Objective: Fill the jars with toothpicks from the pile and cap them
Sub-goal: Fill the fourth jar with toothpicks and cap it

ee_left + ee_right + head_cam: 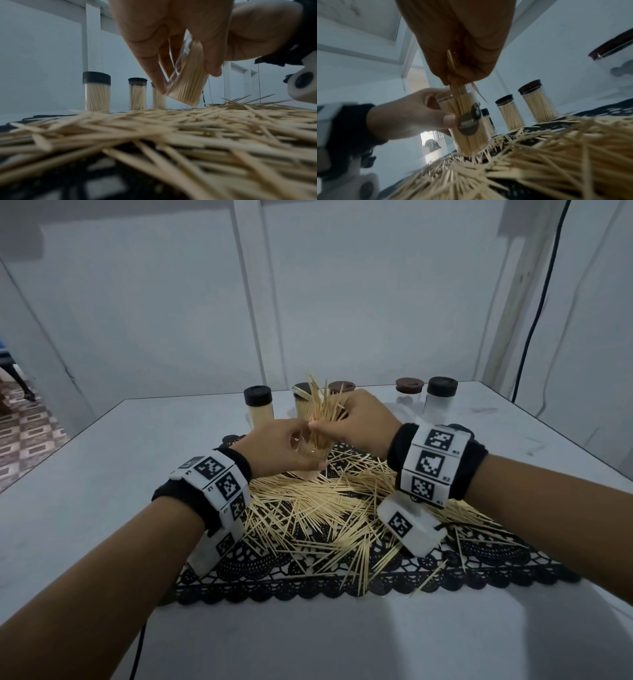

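Left hand (284, 446) is wrapped round a clear jar (471, 127), fingers and thumb curled on its wall, holding it tilted over the far edge of the toothpick pile (329, 508). Its base is at or just above the loose sticks (cannot tell if it touches). The jar already looks mostly full.

Right hand (359, 422) pinches a bundle of toothpicks (325, 409) and is feeding the lower ends into the jar mouth. Upper ends fan out loose above the fingers.

The pile lies on a black lace mat (376, 580) on the table (85, 491). Filled, capped jars stand behind it: one at far left (258, 407) and others partly hidden by the hands. An empty-looking capped jar (441, 397) sits at far right, with a brown lid (408, 385) just beside it.

Risks, as I judge them:
- Bundle is splayed. Ends that miss the mouth will slide down the outside or bridge across the rim, jamming the rest.
- Jar is nearly packed, so pushing harder could snap sticks or leave some standing proud, and the cap then won't seat.
- The tilt helps sticks slide in, but tip it further and the contents spill back onto the pile.
- Loose sticks under the base make poor footing if it's set down there; it could topple.
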Demonstrator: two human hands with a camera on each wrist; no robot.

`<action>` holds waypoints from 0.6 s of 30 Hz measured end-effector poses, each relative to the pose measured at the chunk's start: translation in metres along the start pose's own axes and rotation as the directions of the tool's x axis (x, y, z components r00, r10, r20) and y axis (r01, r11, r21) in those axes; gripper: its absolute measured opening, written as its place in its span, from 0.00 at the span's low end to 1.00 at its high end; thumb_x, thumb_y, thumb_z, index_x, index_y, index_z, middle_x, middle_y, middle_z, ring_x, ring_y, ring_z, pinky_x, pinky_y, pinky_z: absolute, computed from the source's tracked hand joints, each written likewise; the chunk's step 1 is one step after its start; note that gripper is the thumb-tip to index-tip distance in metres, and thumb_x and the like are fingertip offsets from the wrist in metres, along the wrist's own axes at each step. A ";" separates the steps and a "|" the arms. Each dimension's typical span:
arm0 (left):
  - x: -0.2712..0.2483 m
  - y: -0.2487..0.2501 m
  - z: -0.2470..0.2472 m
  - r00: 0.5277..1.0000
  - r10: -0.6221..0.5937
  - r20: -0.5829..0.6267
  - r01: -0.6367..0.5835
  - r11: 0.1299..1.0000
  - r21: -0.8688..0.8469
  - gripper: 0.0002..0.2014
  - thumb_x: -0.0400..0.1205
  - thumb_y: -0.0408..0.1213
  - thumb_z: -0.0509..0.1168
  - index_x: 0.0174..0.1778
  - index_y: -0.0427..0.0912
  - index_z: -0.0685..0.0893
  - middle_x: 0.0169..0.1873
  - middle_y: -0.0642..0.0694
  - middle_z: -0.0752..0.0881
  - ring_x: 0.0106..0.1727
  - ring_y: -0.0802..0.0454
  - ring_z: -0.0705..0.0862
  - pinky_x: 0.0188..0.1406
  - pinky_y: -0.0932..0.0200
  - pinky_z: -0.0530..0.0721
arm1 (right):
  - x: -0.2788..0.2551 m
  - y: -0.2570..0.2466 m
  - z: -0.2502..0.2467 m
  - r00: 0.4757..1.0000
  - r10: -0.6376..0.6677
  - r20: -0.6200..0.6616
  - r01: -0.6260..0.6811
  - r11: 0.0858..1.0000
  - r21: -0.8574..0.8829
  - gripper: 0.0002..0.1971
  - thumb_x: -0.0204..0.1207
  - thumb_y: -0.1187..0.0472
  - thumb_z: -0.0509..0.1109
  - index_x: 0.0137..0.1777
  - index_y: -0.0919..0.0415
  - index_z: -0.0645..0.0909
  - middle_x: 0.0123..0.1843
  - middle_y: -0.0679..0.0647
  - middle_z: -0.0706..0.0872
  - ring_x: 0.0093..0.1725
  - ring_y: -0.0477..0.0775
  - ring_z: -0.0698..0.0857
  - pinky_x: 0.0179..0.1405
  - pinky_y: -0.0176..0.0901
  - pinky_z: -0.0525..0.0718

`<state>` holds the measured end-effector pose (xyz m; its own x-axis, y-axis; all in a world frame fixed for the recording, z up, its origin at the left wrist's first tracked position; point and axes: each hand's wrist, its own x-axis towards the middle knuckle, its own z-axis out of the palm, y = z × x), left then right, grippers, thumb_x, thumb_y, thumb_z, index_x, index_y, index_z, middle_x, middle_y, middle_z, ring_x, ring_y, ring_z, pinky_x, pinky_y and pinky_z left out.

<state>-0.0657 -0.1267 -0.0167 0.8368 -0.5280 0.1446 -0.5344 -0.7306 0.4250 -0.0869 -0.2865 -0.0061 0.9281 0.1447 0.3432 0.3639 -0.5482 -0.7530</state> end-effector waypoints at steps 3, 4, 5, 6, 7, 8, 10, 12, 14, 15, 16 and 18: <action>0.000 0.000 0.000 0.999 -0.031 0.030 0.030 0.999 0.025 0.24 0.72 0.50 0.74 0.60 0.43 0.80 0.50 0.47 0.84 0.52 0.50 0.81 0.53 0.55 0.79 | -0.003 0.001 0.002 0.999 -0.012 0.030 0.013 0.999 -0.039 0.03 0.73 0.63 0.73 0.39 0.61 0.85 0.27 0.46 0.82 0.24 0.35 0.78 0.31 0.30 0.76; 0.000 0.000 0.000 0.999 -0.035 0.035 0.034 0.999 0.028 0.24 0.72 0.51 0.74 0.60 0.44 0.80 0.50 0.47 0.84 0.52 0.51 0.80 0.52 0.56 0.78 | -0.004 -0.001 0.001 0.999 -0.011 0.052 0.012 1.000 -0.023 0.03 0.73 0.64 0.73 0.38 0.60 0.85 0.24 0.44 0.81 0.22 0.35 0.77 0.29 0.29 0.74; 0.001 0.000 0.000 0.999 -0.032 0.037 0.031 0.999 0.023 0.25 0.72 0.51 0.74 0.62 0.45 0.80 0.51 0.48 0.84 0.53 0.51 0.80 0.52 0.58 0.77 | -0.005 -0.002 0.001 0.997 -0.005 0.072 0.004 1.000 0.004 0.03 0.73 0.65 0.73 0.39 0.61 0.85 0.22 0.42 0.81 0.21 0.34 0.77 0.27 0.27 0.73; 0.000 0.000 0.000 0.999 -0.026 0.038 0.025 1.000 0.017 0.25 0.72 0.51 0.74 0.63 0.46 0.80 0.52 0.49 0.84 0.53 0.52 0.80 0.52 0.59 0.76 | -0.005 -0.003 -0.001 0.996 0.005 0.087 -0.007 1.000 0.030 0.02 0.73 0.65 0.73 0.40 0.62 0.86 0.19 0.40 0.80 0.20 0.33 0.76 0.25 0.25 0.72; 0.000 0.000 0.000 0.999 -0.017 0.039 0.016 1.000 0.015 0.26 0.71 0.51 0.74 0.63 0.47 0.80 0.53 0.49 0.84 0.53 0.52 0.80 0.52 0.59 0.76 | -0.006 -0.004 -0.003 0.995 0.015 0.094 -0.019 0.999 0.043 0.03 0.73 0.65 0.73 0.43 0.64 0.86 0.17 0.38 0.79 0.20 0.33 0.76 0.23 0.22 0.70; 0.000 0.001 0.000 0.999 -0.011 0.043 0.010 1.000 0.017 0.26 0.71 0.52 0.74 0.63 0.48 0.81 0.53 0.50 0.84 0.53 0.52 0.80 0.52 0.59 0.75 | -0.006 -0.005 -0.004 0.995 0.023 0.095 -0.027 0.999 0.045 0.05 0.73 0.64 0.73 0.46 0.65 0.87 0.17 0.36 0.79 0.19 0.33 0.76 0.21 0.22 0.69; 0.000 0.001 0.000 0.999 -0.002 0.047 0.002 1.000 0.008 0.25 0.71 0.52 0.75 0.62 0.49 0.81 0.51 0.50 0.84 0.53 0.52 0.81 0.53 0.59 0.76 | -0.005 -0.006 -0.007 0.996 0.015 0.086 -0.018 0.999 0.041 0.08 0.72 0.62 0.75 0.49 0.63 0.86 0.21 0.39 0.81 0.20 0.33 0.76 0.23 0.23 0.71; -0.001 0.001 -0.001 0.999 -0.011 0.042 0.011 1.000 -0.017 0.25 0.70 0.51 0.75 0.62 0.49 0.82 0.49 0.51 0.84 0.51 0.52 0.81 0.51 0.59 0.77 | -0.004 -0.007 -0.010 0.998 -0.004 0.062 0.001 0.999 0.046 0.09 0.70 0.61 0.76 0.49 0.61 0.84 0.31 0.45 0.81 0.23 0.37 0.77 0.29 0.31 0.76; -0.001 0.001 -0.001 0.998 -0.026 0.049 0.027 1.000 -0.014 0.27 0.71 0.51 0.75 0.64 0.48 0.81 0.51 0.50 0.84 0.53 0.52 0.81 0.54 0.58 0.78 | -0.004 -0.007 -0.013 0.999 -0.012 0.032 0.010 0.998 0.064 0.06 0.70 0.62 0.76 0.45 0.59 0.84 0.33 0.51 0.81 0.25 0.39 0.77 0.30 0.37 0.79; -0.001 0.001 -0.001 0.998 -0.031 0.056 0.031 0.999 -0.005 0.27 0.71 0.51 0.75 0.64 0.47 0.80 0.52 0.49 0.84 0.54 0.51 0.81 0.55 0.57 0.78 | -0.004 -0.006 -0.014 1.000 -0.025 0.015 0.025 0.998 0.057 0.04 0.70 0.63 0.76 0.43 0.59 0.84 0.31 0.50 0.81 0.24 0.39 0.77 0.30 0.37 0.79; -0.001 0.002 -0.001 0.998 -0.032 0.063 0.032 0.999 0.004 0.26 0.71 0.51 0.74 0.64 0.46 0.81 0.52 0.48 0.84 0.54 0.51 0.81 0.56 0.56 0.78 | -0.005 -0.006 -0.014 0.999 -0.042 -0.002 0.042 0.998 0.037 0.03 0.71 0.63 0.75 0.42 0.59 0.84 0.29 0.49 0.81 0.23 0.39 0.77 0.30 0.36 0.79; 0.000 0.003 -0.001 0.998 -0.027 0.065 0.025 0.999 0.026 0.25 0.72 0.52 0.73 0.63 0.45 0.81 0.52 0.48 0.84 0.53 0.50 0.81 0.55 0.56 0.78 | -0.006 -0.005 -0.012 0.997 -0.066 -0.027 0.065 0.997 -0.034 0.01 0.72 0.61 0.74 0.42 0.57 0.86 0.31 0.44 0.81 0.27 0.38 0.78 0.34 0.33 0.78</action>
<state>-0.0675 -0.1282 -0.0144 0.8415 -0.5351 0.0746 -0.5160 -0.7550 0.4048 -0.0951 -0.2946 0.0024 0.8996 0.1585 0.4069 0.4206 -0.5651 -0.7098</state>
